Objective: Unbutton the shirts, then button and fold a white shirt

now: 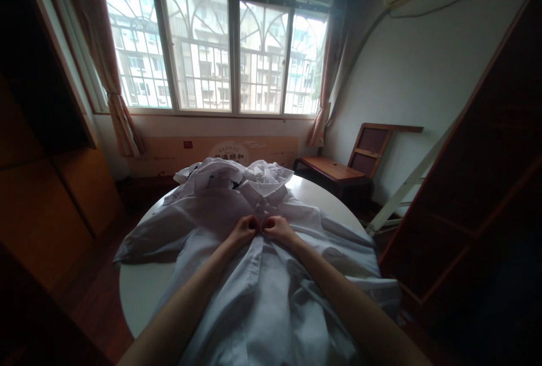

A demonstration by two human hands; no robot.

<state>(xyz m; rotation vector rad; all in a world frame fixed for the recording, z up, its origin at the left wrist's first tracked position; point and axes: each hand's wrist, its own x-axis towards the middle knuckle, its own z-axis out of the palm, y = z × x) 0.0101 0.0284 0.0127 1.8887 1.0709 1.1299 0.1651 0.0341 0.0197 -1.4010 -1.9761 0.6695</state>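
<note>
Left hand (244, 229), right hand (277, 227) knuckle to knuckle, each grip pinched on white cotton shirt (262, 287) placket; round white worktop (138, 292), barred window (215, 49) beyond.

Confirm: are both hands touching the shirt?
Touching. The head view shows the left hand and right hand pinching the shirt front just below the collar, fingers pressed into the cloth.

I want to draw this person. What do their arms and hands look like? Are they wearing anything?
Both forearms are bare all the way to the bottom edge of the picture: no sleeves, watch or bracelet show. The left hand and the right hand wear no gloves, and no rings can be made out. The fingernails look dark, perhaps polished, but the dim light makes that unsure.
</note>
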